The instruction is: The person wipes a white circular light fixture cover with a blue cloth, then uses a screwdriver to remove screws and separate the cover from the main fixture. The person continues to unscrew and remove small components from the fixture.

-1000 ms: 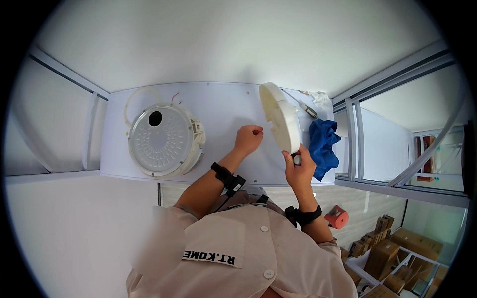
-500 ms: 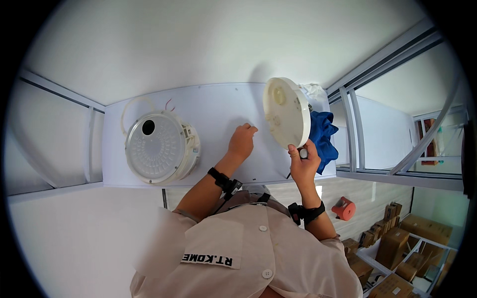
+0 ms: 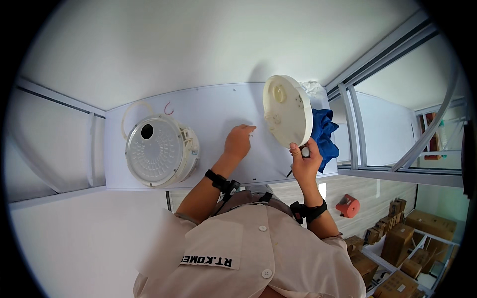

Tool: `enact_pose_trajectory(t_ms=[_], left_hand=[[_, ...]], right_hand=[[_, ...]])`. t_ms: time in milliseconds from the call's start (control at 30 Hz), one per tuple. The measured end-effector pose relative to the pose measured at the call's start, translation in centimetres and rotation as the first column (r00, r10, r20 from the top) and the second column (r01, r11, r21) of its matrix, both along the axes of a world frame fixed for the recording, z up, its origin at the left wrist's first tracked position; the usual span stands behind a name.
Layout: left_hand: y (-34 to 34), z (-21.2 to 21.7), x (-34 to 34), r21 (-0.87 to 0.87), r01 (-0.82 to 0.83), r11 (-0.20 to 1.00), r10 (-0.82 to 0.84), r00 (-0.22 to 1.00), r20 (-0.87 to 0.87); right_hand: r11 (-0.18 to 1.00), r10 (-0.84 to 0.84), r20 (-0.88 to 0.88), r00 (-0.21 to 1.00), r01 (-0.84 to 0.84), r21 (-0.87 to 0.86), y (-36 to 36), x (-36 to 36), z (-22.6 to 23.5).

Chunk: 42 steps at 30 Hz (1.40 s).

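Observation:
My right hand grips the lower rim of a round cream plastic cover, which is tilted up on edge with its inner face turned left. A tool with a round grey end and a thin dark shaft, seemingly a screwdriver, is tucked in the same hand. Left of the cover, my left hand is closed in a pinch over the table, apart from the cover. Tiny whitish bits show at its fingertips, too small to name. A round white appliance unit with a translucent ribbed top and a dark round hole stands at the left.
A blue cloth lies behind the cover at the right end of the white table, beside a crumpled white plastic bag. Red wire sticks out behind the unit. A red stool and cardboard boxes are on the right.
My left hand has shifted slightly, and whitish bits now show at its fingertips. The cover has turned a little, showing more of its inner face. My right hand keeps its grip.

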<state>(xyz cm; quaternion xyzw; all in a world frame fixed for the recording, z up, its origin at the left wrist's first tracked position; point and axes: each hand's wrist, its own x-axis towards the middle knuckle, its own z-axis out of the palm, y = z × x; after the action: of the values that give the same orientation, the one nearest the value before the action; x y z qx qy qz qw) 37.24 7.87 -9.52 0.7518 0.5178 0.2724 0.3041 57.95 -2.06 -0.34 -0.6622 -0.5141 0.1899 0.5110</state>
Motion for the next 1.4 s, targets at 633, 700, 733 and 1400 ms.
enact_pose_trajectory(t_ms=[633,700,733,1400], left_hand=[[7.0,-0.6,1.5,0.063,-0.355,0.933,0.355,0.935,0.010],[7.9,-0.9,1.6,0.061,-0.384,0.921,0.385,0.923,0.001],[8.4,-1.1,1.6,0.051,-0.403,0.914,0.404,0.915,-0.001],[13.0,-1.5,2.4,0.059,-0.469,0.881,0.466,0.844,-0.266]], right_hand=[[0.999,0.016,-0.124,0.992,-0.022,-0.050,0.4,2.9,1.9],[0.997,0.030,-0.148,0.988,-0.039,-0.062,0.6,3.2,2.1],[0.996,0.044,-0.152,0.987,-0.055,-0.069,0.8,3.3,2.3],[0.977,0.150,-0.134,0.980,-0.168,-0.134,4.1,7.5,1.7]])
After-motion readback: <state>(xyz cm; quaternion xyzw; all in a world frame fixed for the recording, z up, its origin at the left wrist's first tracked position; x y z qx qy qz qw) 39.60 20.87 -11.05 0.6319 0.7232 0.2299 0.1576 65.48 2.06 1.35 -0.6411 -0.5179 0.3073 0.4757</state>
